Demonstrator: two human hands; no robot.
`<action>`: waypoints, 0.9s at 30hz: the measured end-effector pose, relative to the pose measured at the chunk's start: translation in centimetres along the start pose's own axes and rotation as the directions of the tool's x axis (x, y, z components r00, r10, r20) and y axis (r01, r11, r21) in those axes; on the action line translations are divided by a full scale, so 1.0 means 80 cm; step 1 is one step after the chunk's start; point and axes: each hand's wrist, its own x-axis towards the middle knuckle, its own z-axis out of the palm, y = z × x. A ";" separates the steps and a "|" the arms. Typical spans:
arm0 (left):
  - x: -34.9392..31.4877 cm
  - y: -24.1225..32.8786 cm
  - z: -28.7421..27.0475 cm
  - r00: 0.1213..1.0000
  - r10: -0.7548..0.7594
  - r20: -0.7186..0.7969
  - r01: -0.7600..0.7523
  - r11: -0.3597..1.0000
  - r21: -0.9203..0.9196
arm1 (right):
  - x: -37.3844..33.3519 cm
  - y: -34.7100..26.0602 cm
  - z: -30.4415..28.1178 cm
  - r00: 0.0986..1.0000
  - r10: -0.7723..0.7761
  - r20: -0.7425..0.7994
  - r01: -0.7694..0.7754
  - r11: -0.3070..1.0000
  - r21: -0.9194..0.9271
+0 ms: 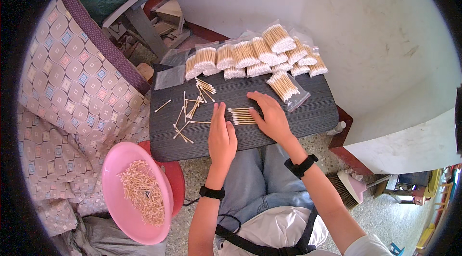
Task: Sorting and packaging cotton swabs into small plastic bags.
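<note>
The left hand (223, 135) stands nearly on edge, palm inward, its fingers straight and close together, with hold of nothing that can be seen, just left of a flat row of pale wooden cotton swabs with white tips (242, 116), while the right hand (273, 117) is spread at the row's other end, thumb parted from its outstretched fingers, its thumb and palm hiding the right ends of the sticks; whether it presses on them cannot be told. The row lies between both hands on a dark, wood-grained table with rounded corners (315, 102), its sticks side by side and running crosswise. Left of the left hand, a loose scatter of similar swabs (194, 106) lies at mixed angles, some crossing. Behind, clear plastic bags packed with swabs (244, 53) are heaped along the far edge, and one more clear, swab-filled bag (284, 86) lies apart in front of them, beyond the right hand. A flat, clear plastic bag (170, 78) rests at the far left corner. Below the table's left side, a round pink plastic basin (111, 186) holds a jumbled mass of swabs (144, 193)
</note>
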 end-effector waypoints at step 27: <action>0.000 0.002 -0.001 0.996 0.094 -0.014 -0.093 0.994 0.051 | 0.003 0.003 0.007 0.994 0.074 -0.077 -0.066 0.992 0.104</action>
